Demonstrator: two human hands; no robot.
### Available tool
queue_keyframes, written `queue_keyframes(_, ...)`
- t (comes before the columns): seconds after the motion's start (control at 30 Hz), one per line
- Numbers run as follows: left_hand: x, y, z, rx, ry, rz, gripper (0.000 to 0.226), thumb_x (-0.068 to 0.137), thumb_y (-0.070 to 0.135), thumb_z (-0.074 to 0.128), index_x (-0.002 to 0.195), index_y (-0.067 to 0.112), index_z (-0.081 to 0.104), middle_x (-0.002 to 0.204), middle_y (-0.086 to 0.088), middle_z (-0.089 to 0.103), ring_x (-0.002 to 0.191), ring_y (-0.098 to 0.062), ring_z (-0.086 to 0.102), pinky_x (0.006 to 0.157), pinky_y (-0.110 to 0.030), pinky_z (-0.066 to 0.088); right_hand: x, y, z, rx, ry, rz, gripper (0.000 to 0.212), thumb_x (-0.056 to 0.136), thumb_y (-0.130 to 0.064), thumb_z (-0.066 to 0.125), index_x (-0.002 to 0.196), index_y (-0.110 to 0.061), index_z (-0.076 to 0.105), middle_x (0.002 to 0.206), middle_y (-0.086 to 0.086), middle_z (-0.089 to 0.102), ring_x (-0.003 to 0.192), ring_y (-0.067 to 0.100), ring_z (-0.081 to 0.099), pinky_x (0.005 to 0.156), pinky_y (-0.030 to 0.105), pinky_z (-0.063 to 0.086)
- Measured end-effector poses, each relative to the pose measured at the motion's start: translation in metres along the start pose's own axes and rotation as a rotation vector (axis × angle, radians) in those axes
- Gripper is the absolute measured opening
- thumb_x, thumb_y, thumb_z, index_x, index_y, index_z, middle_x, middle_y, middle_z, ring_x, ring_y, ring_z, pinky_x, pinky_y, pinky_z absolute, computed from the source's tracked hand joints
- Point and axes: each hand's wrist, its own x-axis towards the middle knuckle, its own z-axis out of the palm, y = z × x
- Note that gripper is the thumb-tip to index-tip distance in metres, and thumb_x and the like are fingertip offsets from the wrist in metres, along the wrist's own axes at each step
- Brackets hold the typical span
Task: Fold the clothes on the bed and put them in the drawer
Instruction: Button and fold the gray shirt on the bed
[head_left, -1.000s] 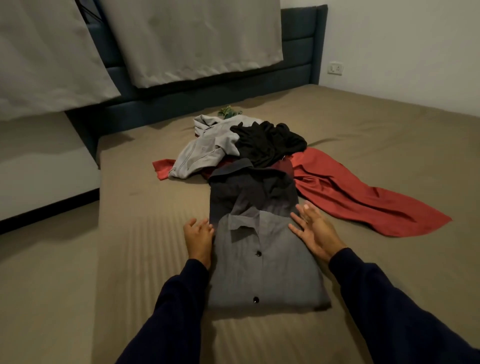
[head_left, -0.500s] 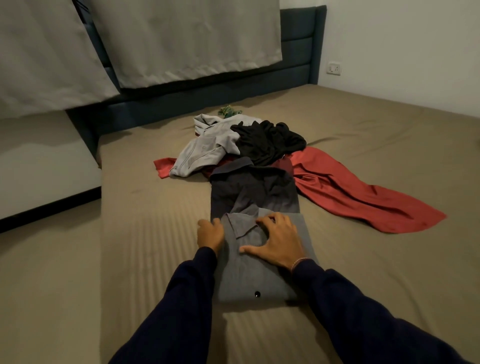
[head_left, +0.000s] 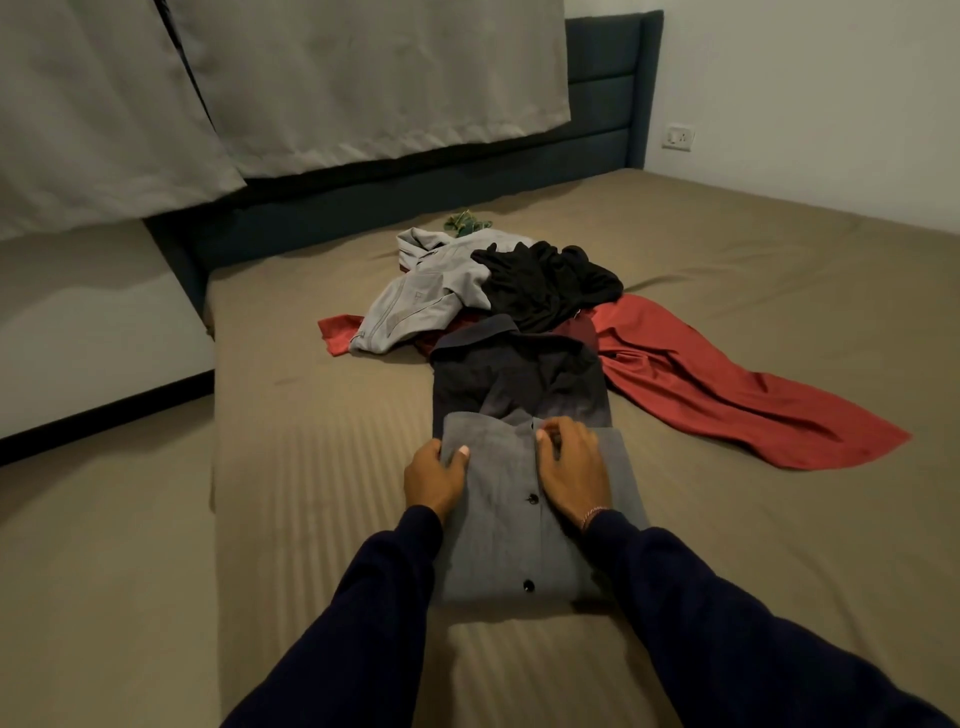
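Hands had moved onto the folded grey shirt (head_left: 519, 519) on the bed (head_left: 311, 493), in front of the unfolded pile (head_left: 519, 291): left hand (head_left: 434, 475) gripped its edge, right hand (head_left: 571, 467) pinched the collar, probably to lift it.

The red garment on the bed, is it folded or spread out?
Spread out: the red garment lies loose and rumpled across the bed, unfolded.

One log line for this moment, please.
step: folding | item: grey shirt | left hand: pinching edge | right hand: pinching collar | unfolded pile: waiting
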Motion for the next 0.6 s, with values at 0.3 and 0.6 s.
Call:
queue_keyframes(0.3, -0.031, -0.005, 0.0, -0.042, 0.382, 0.04, 0.024, 0.106, 0.036, 0.04, 0.098, 0.016, 0.052, 0.075, 0.0, 0.057, 0.067, -0.019, 0.056, 0.056, -0.028, 0.043, -0.027, -0.012, 0.009, -0.436, -0.236, -0.32, 0.067, 0.1, -0.058, 0.011, 0.155, -0.027, 0.033, 0.164, 0.003, 0.028, 0.153, 0.022, 0.019, 0.124, 0.052, 0.007)
queue_keyframes(0.6, -0.041, -0.017, -0.012, 0.424, 0.151, -0.123, 0.05, 0.1, 0.057, 0.036, 0.119, 0.012, 0.05, 0.113, -0.012, 0.06, 0.095, -0.027, 0.059, 0.08, -0.041, 0.053, -0.036, 0.002, 0.001, -0.632, -0.444, -0.158, 0.102, 0.069, -0.077, -0.025, 0.159, -0.037, 0.001, 0.169, -0.002, -0.004, 0.155, 0.032, -0.003, 0.117, 0.066, -0.008)
